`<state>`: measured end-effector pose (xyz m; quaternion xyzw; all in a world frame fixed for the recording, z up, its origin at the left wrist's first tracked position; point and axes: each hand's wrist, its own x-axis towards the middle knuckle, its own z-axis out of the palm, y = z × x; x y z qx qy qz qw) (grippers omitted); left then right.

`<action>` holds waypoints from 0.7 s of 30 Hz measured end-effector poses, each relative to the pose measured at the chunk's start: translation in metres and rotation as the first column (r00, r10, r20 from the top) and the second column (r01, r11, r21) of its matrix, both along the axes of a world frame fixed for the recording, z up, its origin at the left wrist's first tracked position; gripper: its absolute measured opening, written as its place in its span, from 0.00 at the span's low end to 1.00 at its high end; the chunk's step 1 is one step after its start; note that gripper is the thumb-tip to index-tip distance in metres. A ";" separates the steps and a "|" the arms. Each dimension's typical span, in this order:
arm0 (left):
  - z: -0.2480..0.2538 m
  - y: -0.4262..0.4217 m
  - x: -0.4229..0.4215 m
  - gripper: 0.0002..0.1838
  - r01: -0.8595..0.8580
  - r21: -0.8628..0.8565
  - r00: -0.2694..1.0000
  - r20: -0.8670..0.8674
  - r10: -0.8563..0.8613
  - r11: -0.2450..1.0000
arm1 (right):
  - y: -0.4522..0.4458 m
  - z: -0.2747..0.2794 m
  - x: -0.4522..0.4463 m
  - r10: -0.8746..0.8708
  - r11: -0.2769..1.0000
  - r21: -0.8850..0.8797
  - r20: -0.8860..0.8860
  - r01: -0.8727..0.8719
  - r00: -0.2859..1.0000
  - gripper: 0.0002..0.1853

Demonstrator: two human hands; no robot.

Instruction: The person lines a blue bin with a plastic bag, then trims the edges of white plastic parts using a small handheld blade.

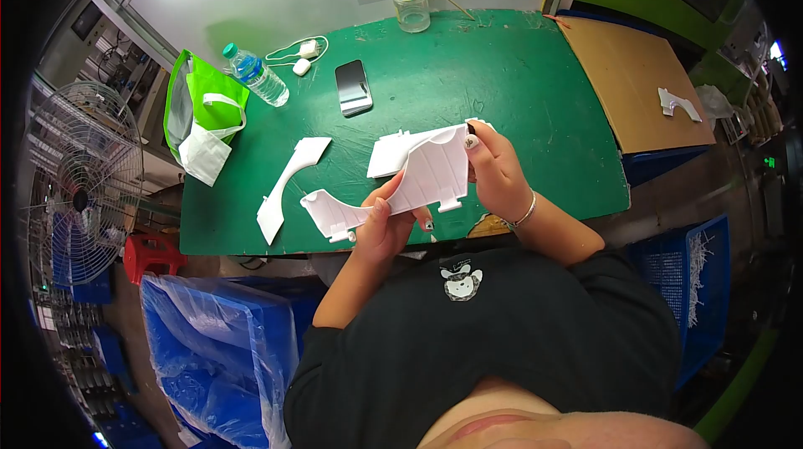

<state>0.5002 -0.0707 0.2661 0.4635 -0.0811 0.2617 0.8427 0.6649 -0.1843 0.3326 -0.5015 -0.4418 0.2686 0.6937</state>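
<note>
A white moulded plastic part [431,177] with a curved cut-out and small clips along its lower edge is held up in front of my body. My left hand [383,233] grips its lower middle, fingers closed around the edge. At the part's right end, my right hand [495,166] has it pinched between thumb and fingers. Something small and dark shows by the right fingertips; I cannot make out what it is. Behind the held part, another white piece [386,153] lies on the table, partly covered. A curved white plastic part [288,184] rests farther left.
On the green table [502,56] are a phone [353,88], a water bottle [258,77], a white charger [308,50], a glass jar [411,10] and a green bag [205,106]. A plastic-lined blue bin [213,319] stands lower left, a blue crate [687,290] right.
</note>
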 end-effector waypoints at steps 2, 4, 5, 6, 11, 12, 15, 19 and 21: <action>0.004 -0.003 0.000 0.39 -0.039 0.024 0.999 -0.027 0.040 0.999 | -0.001 0.000 0.001 0.027 0.999 -0.020 -0.026 -0.028 0.999 0.13; 0.004 -0.004 0.000 0.40 -0.079 0.051 0.995 -0.053 0.082 0.996 | 0.001 -0.006 0.003 0.034 0.999 0.002 0.000 -0.034 0.999 0.13; 0.004 -0.004 -0.001 0.40 -0.084 0.056 0.995 -0.052 0.086 0.995 | 0.002 -0.008 0.005 0.040 0.999 0.022 0.026 -0.041 0.999 0.13; 0.003 -0.004 -0.001 0.40 -0.088 0.060 0.994 -0.052 0.091 0.994 | 0.001 -0.008 0.006 0.041 0.999 0.021 0.023 -0.041 0.999 0.13; -0.001 0.002 -0.005 0.37 -0.030 0.031 1.000 0.000 0.030 0.999 | -0.002 -0.006 0.007 0.098 0.994 -0.045 0.006 -0.098 0.995 0.14; -0.002 0.003 -0.006 0.37 -0.014 0.036 1.000 0.011 0.014 0.999 | -0.003 -0.007 0.008 0.098 0.994 -0.046 0.005 -0.098 0.995 0.14; -0.002 0.003 -0.007 0.36 -0.016 0.041 0.999 0.028 0.015 0.999 | -0.004 -0.007 0.012 0.133 0.989 -0.067 0.045 -0.130 0.990 0.14; -0.002 0.004 -0.009 0.35 -0.026 0.051 0.999 0.022 0.025 0.998 | -0.004 -0.001 0.012 0.090 0.995 -0.050 0.170 -0.083 0.981 0.15; -0.003 0.005 -0.011 0.34 -0.043 0.070 0.999 0.018 0.041 0.997 | -0.006 0.000 0.015 0.075 0.996 -0.054 0.219 -0.065 0.973 0.15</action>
